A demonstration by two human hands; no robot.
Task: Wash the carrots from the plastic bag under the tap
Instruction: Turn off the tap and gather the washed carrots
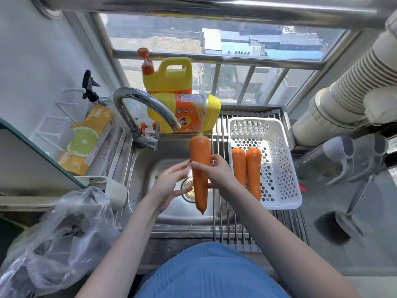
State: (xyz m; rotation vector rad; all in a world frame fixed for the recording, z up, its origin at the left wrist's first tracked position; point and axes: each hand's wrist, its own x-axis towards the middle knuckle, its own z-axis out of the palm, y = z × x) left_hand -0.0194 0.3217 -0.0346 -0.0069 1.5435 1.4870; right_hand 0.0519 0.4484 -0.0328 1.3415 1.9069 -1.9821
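Could not tell whether water ran from the tap [148, 108]. Held upright over the sink [163, 214]: a large carrot [199, 168], smooth, bright orange, tip down. Gripped mid-length by the right hand [217, 175], fingers curled round it; touched by the left hand [171, 183], fingers straight. Beside, in the white basket [281, 168], two carrots [247, 168]. Crumpled plastic bag [71, 239] at left, contents unclear.

Plastic bag [64, 239] contents indiscernible

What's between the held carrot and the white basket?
In the head view, only the right hand's fingers and bare rack bars separate the carrot from the basket.
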